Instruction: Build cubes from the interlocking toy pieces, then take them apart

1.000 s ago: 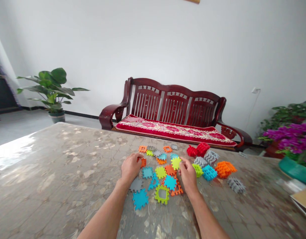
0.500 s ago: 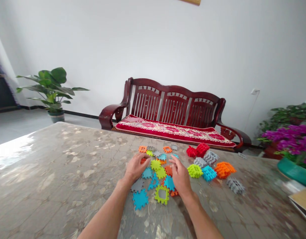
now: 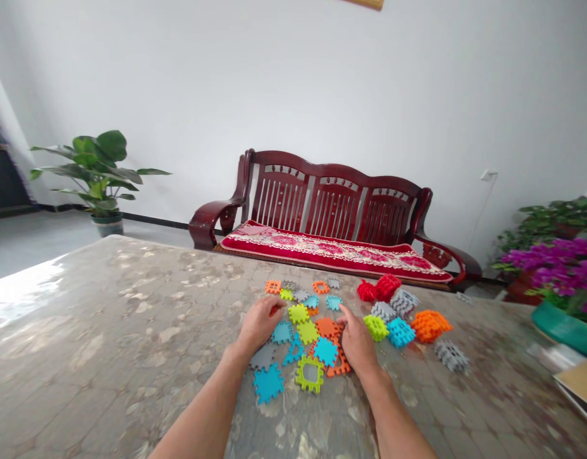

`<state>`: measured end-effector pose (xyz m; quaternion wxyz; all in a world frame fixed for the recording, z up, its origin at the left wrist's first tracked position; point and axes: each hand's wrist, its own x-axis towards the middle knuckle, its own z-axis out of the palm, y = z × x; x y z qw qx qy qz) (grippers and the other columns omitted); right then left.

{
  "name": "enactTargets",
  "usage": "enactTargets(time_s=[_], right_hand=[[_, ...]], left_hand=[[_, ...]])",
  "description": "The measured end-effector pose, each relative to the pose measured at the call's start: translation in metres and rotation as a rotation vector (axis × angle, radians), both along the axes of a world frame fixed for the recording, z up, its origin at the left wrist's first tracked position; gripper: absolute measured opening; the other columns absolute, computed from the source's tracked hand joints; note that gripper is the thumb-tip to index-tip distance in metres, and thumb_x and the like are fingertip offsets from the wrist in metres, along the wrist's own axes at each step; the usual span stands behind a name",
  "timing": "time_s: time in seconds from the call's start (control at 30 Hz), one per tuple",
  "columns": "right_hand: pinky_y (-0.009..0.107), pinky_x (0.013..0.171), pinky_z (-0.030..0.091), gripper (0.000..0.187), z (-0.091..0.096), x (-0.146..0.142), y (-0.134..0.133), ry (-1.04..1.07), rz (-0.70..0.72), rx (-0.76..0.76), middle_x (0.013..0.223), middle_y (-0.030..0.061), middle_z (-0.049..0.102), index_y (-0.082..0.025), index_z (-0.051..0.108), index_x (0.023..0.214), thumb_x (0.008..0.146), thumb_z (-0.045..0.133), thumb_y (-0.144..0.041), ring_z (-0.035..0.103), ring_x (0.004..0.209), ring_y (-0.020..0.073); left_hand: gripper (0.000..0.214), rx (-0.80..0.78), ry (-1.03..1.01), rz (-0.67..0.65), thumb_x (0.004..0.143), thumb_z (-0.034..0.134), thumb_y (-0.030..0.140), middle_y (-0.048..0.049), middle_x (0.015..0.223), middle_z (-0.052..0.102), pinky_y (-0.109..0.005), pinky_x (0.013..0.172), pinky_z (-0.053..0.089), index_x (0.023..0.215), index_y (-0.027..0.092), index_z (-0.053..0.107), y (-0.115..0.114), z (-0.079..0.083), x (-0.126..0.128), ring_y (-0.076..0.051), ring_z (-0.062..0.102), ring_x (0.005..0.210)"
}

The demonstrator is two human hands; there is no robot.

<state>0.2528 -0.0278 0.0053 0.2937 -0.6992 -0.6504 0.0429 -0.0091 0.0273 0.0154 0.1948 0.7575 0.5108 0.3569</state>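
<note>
Pale wall (image 3: 293,95) fills the background, with a dark red wooden bench (image 3: 332,207) carrying a red patterned cloth (image 3: 283,241), a leafy potted plant (image 3: 99,169) to the left and purple flowers (image 3: 568,268) to the right. Below spreads a table (image 3: 130,338) with a grey-brown floral surface.

From the head camera, the only view, two bare hands rest among flat, tooth-edged plastic pieces scattered at the table's middle. The step in hand looks like picking among these loose pieces. To do it well, a light pinch on the toothed rim should suit; pressing down on a flat face would probably just slide it. Where pieces overlap, as the bright blue square (image 3: 326,351) does on the orange ones, the upper one is best taken first, so that its neighbours stay put.

The left hand (image 3: 261,324) curls over a small orange piece (image 3: 276,311), which shows at its fingertips; whether it is held or merely covered, I cannot tell. The right hand (image 3: 359,344) has its index finger stretched forward and its thumb set apart, with no piece visible between them. That fingertip is just beside a light blue frame (image 3: 334,302); contact is unclear. An orange square (image 3: 327,327) lies close to the right thumb. Between the hands are two lime squares (image 3: 307,331), and nearer the viewer a lime frame (image 3: 310,374). Beyond the right hand sit bundled stacks, including lime (image 3: 376,327), blue (image 3: 401,333) and orange (image 3: 431,327).
</note>
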Motion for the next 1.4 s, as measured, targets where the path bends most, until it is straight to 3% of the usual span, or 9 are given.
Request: enactTargets(time_s=[0.37,0.53,0.67,0.8,1.07,1.2,1.4], right_hand=[[0.023,0.067,0.038,0.046,0.022,-0.002,-0.01,-0.165,-0.128,-0.117,0.083,0.0022,0.071,-0.024,0.067,0.114,0.081,0.039,-0.007,0.062,0.079,0.0154],[0.023,0.068,0.039,0.045,0.023,-0.004,-0.011,-0.086,-0.106,-0.098,0.083,-0.0008,0.073,-0.025,0.068,0.109,0.077,0.042,-0.007,0.064,0.08,0.015],[0.023,0.073,0.043,0.038,0.025,-0.012,-0.011,0.013,-0.065,-0.032,0.095,0.0002,0.074,-0.024,0.067,0.11,0.08,0.045,-0.016,0.066,0.082,0.0149],[0.025,0.076,0.044,0.038,0.027,-0.014,-0.012,-0.058,-0.087,-0.041,0.104,0.0048,0.073,-0.022,0.064,0.118,0.088,0.041,-0.026,0.067,0.087,0.0175],[0.027,0.068,0.042,0.037,0.031,-0.011,-0.013,-0.165,-0.151,-0.137,0.092,0.0061,0.075,-0.024,0.065,0.116,0.093,0.038,-0.033,0.068,0.085,0.0202],[0.027,0.072,0.043,0.036,0.035,-0.014,-0.014,-0.074,-0.077,-0.127,0.092,0.0017,0.073,-0.025,0.063,0.118,0.085,0.051,-0.036,0.067,0.088,0.0196],[0.028,0.084,0.044,0.047,0.037,-0.016,-0.015,-0.069,0.194,-0.227,0.113,0.0038,0.066,-0.025,0.064,0.118,0.071,0.062,-0.029,0.061,0.102,0.0207]], left_hand=[[0.023,0.016,-0.014,0.001,0.077,0.05,0.014,-0.0019,0.098,0.072,-0.029,0.09,0.047,0.089,0.022,0.068,0.004,-0.007,-0.001,-0.018,0.065,0.097],[0.023,0.021,-0.021,0.011,0.076,0.051,0.014,-0.0011,0.098,0.072,-0.029,0.091,0.047,0.089,0.023,0.068,0.004,-0.007,-0.001,-0.018,0.064,0.096],[0.024,0.015,-0.009,0.018,0.077,0.05,0.015,-0.0014,0.099,0.072,-0.029,0.091,0.047,0.09,0.023,0.068,0.004,-0.008,-0.001,-0.018,0.064,0.097],[0.024,0.006,-0.009,0.012,0.077,0.05,0.015,-0.0013,0.101,0.072,-0.029,0.092,0.047,0.091,0.023,0.068,0.004,-0.008,-0.001,-0.018,0.064,0.098],[0.024,0.007,-0.006,0.01,0.077,0.05,0.015,-0.0014,0.101,0.073,-0.029,0.093,0.047,0.091,0.023,0.068,0.004,-0.007,-0.002,-0.018,0.064,0.099],[0.024,0.004,-0.003,0.008,0.078,0.05,0.015,-0.0013,0.101,0.073,-0.029,0.093,0.047,0.091,0.024,0.069,0.004,-0.006,-0.001,-0.018,0.064,0.099],[0.025,0.006,0.004,0.013,0.078,0.05,0.015,-0.0017,0.102,0.073,-0.029,0.093,0.046,0.092,0.023,0.068,0.005,-0.009,-0.001,-0.018,0.064,0.1]])
